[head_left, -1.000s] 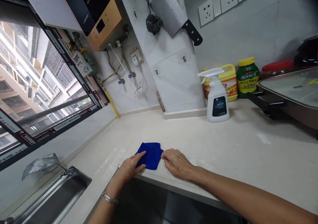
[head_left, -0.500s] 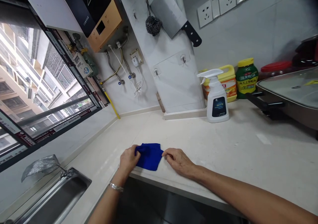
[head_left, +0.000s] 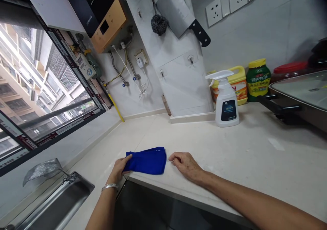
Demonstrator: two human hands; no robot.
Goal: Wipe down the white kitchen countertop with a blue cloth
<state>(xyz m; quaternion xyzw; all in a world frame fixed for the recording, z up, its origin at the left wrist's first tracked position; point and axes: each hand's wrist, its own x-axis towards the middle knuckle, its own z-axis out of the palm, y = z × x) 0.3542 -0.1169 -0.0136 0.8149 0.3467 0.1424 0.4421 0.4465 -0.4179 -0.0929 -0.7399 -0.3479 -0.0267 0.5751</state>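
A folded blue cloth (head_left: 146,161) lies on the pale countertop by its front edge, stretched out sideways. My left hand (head_left: 120,167), a silvery bracelet on its wrist, grips the cloth's left end with the thumb on top. Just off the cloth's right edge, my right hand (head_left: 187,166) rests low over the counter. Its fingers are curled in, with nothing visible between them and a small gap to the cloth.
A white spray bottle (head_left: 226,102) stands at the back, before a yellow jug (head_left: 238,83) and a green jar (head_left: 258,80). To the right sits a lidded electric pan (head_left: 301,104). A sink (head_left: 61,202) is at lower left. A cleaver (head_left: 178,14) hangs on the wall.
My left hand has moved left and toward me, drawing the cloth out longer. The right hand has released the cloth's corner and stays nearly where it was.
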